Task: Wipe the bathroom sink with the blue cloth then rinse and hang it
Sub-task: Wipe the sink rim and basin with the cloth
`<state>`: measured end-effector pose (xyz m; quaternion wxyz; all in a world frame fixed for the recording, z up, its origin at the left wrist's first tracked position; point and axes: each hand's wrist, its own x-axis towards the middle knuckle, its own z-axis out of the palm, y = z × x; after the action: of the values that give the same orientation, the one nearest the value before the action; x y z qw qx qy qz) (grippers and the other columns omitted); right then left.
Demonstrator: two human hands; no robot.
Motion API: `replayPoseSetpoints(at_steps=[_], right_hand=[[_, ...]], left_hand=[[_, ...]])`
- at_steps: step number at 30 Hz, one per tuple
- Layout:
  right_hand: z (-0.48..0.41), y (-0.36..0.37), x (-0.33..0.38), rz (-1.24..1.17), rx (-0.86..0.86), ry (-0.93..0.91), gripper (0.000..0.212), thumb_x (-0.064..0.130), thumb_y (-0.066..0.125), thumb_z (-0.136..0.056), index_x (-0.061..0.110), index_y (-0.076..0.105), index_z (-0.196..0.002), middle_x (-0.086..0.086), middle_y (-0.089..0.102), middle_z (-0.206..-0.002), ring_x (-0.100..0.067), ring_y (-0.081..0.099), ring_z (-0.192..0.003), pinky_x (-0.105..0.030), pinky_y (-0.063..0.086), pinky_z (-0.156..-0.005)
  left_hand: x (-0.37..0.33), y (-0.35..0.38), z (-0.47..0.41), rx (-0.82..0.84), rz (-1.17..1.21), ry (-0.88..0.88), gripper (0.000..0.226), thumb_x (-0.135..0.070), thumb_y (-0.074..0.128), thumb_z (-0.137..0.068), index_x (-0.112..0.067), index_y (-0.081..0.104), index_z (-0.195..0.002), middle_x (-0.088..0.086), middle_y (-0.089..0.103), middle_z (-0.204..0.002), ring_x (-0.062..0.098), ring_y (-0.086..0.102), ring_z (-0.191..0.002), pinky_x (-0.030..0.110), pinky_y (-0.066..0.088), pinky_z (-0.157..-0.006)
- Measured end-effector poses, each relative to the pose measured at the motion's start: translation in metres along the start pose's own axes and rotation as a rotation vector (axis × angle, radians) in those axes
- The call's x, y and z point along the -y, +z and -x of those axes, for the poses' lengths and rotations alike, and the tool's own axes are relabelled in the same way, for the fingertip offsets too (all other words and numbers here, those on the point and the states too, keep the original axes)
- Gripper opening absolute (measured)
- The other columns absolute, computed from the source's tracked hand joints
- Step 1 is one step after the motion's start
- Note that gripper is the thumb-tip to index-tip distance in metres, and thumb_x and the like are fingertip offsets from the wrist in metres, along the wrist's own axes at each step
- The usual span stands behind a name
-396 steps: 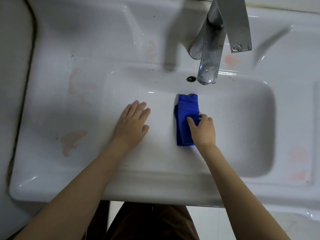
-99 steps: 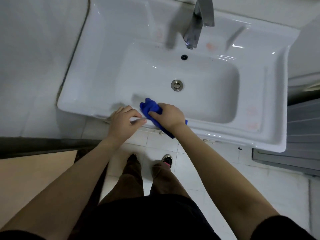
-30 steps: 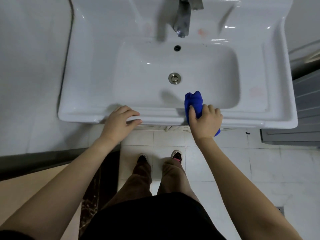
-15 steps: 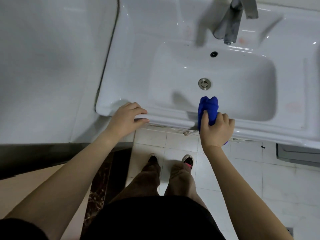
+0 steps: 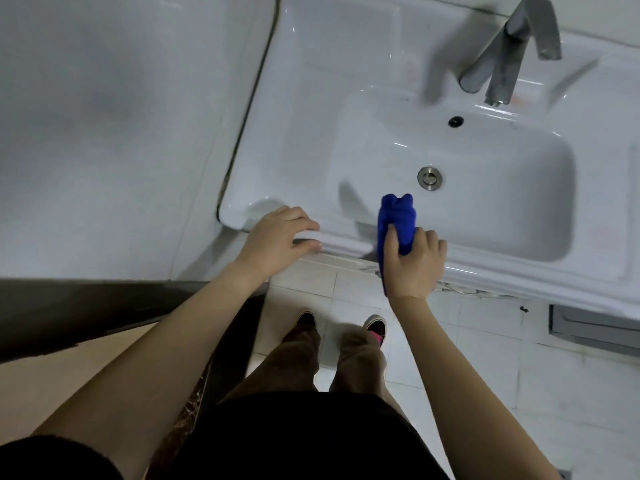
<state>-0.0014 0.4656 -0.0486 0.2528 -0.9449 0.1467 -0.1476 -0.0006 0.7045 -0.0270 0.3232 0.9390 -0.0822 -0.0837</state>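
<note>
The white bathroom sink fills the upper right of the head view, with a metal drain in its basin. My right hand grips the folded blue cloth and presses it over the sink's front rim, the cloth's top end poking up into the basin. My left hand rests on the front rim near the sink's left corner, fingers curled over the edge, holding nothing.
A grey metal faucet stands at the back, with an overflow hole below its spout. A white tiled wall lies left of the sink. My feet stand on the tiled floor below. A grey cabinet is at the right.
The view has shifted so the sink sits further right. My right hand with the cloth stays on the front rim, slightly left of where it was a second ago. The left hand keeps its hold.
</note>
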Motion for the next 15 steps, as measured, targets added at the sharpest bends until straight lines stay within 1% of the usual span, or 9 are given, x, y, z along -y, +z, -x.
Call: replayPoseSetpoints(at_steps=[2,4,7,10,13,15], right_hand=[[-0.009,-0.010,-0.018,0.043,-0.009,0.107,0.042,0.041,0.056,-0.089,0.005,0.056,-0.067,-0.010,0.056,-0.069,-0.026,0.044,-0.073,-0.041,0.044,-0.062],[-0.009,-0.004,-0.009,0.084,0.009,0.139,0.043,0.042,0.055,-0.088,0.005,0.057,-0.068,-0.011,0.058,-0.070,-0.029,0.047,-0.075,-0.041,0.043,-0.062],[0.008,0.023,0.039,0.085,0.079,0.036,0.042,0.042,0.056,-0.087,0.006,0.058,-0.066,-0.011,0.057,-0.068,-0.028,0.047,-0.069,-0.037,0.034,-0.061],[0.016,0.032,0.065,0.025,0.077,-0.059,0.040,0.039,0.056,-0.087,0.008,0.055,-0.063,-0.006,0.053,-0.062,-0.022,0.039,-0.064,-0.031,0.032,-0.059],[0.007,0.014,0.041,-0.002,0.062,-0.107,0.040,0.040,0.055,-0.088,0.009,0.052,-0.062,-0.004,0.052,-0.060,-0.020,0.037,-0.065,-0.030,0.032,-0.058],[-0.005,-0.003,0.008,0.017,0.035,-0.058,0.040,0.040,0.056,-0.088,0.010,0.052,-0.062,-0.003,0.052,-0.061,-0.020,0.038,-0.067,-0.030,0.034,-0.057]], left_hand=[[0.000,0.001,0.000,-0.003,-0.001,-0.001,0.032,-0.042,0.070,-0.083,-0.022,0.072,-0.107,-0.010,0.066,-0.101,0.011,0.056,-0.098,0.022,0.041,-0.080],[0.000,0.003,0.000,-0.013,-0.008,-0.006,0.031,-0.043,0.070,-0.083,-0.022,0.073,-0.106,-0.010,0.066,-0.100,0.012,0.056,-0.097,0.023,0.042,-0.079],[0.001,0.005,-0.001,-0.023,-0.030,-0.001,0.030,-0.041,0.071,-0.082,-0.021,0.073,-0.105,-0.008,0.067,-0.099,0.015,0.058,-0.095,0.025,0.042,-0.077],[-0.002,0.006,-0.002,-0.012,-0.053,0.010,0.030,-0.040,0.070,-0.084,-0.021,0.073,-0.107,-0.007,0.066,-0.100,0.016,0.058,-0.096,0.024,0.040,-0.077],[-0.003,0.006,-0.002,-0.004,-0.075,0.002,0.029,-0.043,0.068,-0.085,-0.024,0.072,-0.107,-0.009,0.066,-0.101,0.012,0.056,-0.096,0.022,0.037,-0.076],[-0.002,0.005,-0.001,-0.009,-0.067,-0.007,0.029,-0.042,0.068,-0.085,-0.024,0.072,-0.107,-0.011,0.065,-0.101,0.011,0.056,-0.097,0.022,0.035,-0.076]])
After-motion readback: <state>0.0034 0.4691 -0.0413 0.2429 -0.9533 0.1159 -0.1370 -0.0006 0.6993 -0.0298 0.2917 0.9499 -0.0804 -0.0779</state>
